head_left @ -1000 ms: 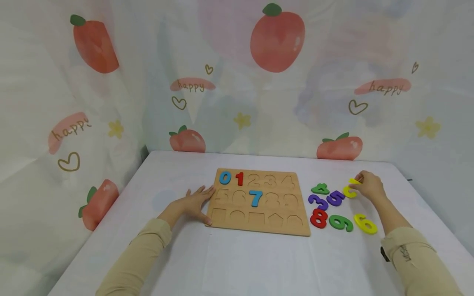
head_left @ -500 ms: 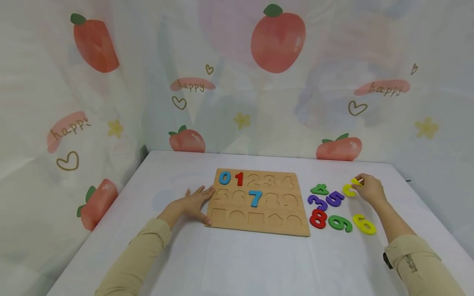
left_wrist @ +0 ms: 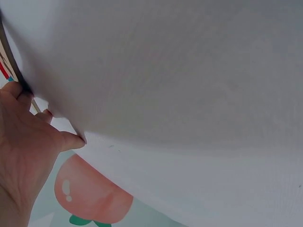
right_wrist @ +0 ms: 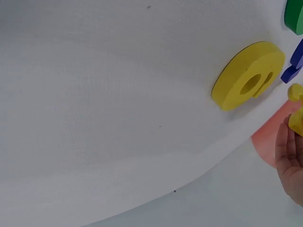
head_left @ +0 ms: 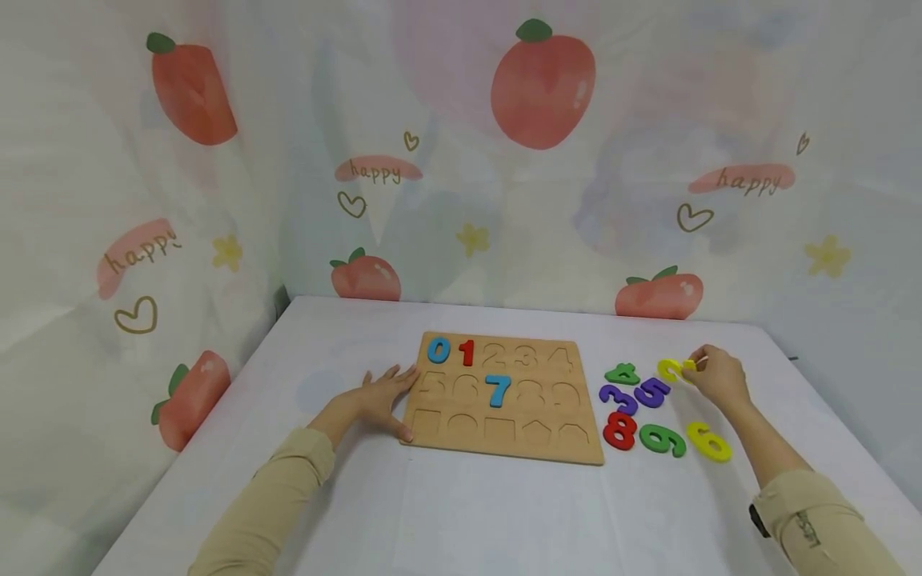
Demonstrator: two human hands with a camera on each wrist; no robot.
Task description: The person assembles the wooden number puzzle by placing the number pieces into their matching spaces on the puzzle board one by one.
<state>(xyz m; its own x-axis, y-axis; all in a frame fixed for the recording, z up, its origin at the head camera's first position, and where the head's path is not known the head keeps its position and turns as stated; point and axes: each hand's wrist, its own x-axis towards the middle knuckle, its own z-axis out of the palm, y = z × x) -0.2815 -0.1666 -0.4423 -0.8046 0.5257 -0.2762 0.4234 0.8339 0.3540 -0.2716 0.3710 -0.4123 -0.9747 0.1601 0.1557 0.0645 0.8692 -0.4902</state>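
Observation:
My right hand (head_left: 723,379) pinches a yellow number 2 (head_left: 668,369) by its right end, behind the other loose numbers; fingertips hide part of it. The right wrist view shows part of this yellow piece (right_wrist: 296,92) beside the fingers, cut off by the frame's edge. A wooden number board (head_left: 504,445) lies flat at the middle of the table. Blue 0 (head_left: 438,350), red 1 (head_left: 467,353) and blue 7 (head_left: 497,390) sit on it, among outlined recesses. With spread fingers, my left hand (head_left: 378,402) rests against the board's left edge, thumb at the near corner.
Right of the board lie a green 4 (head_left: 623,374), purple 3 (head_left: 618,398), purple 5 (head_left: 651,392), red 8 (head_left: 620,430), green 9 (head_left: 663,440) and yellow 6 (head_left: 709,442). A printed cloth backdrop (head_left: 432,192) stands behind the white table (head_left: 497,520).
My right hand has turned the yellow 2 and shifted it slightly left, toward the purple 5. The left hand stays at the board's edge.

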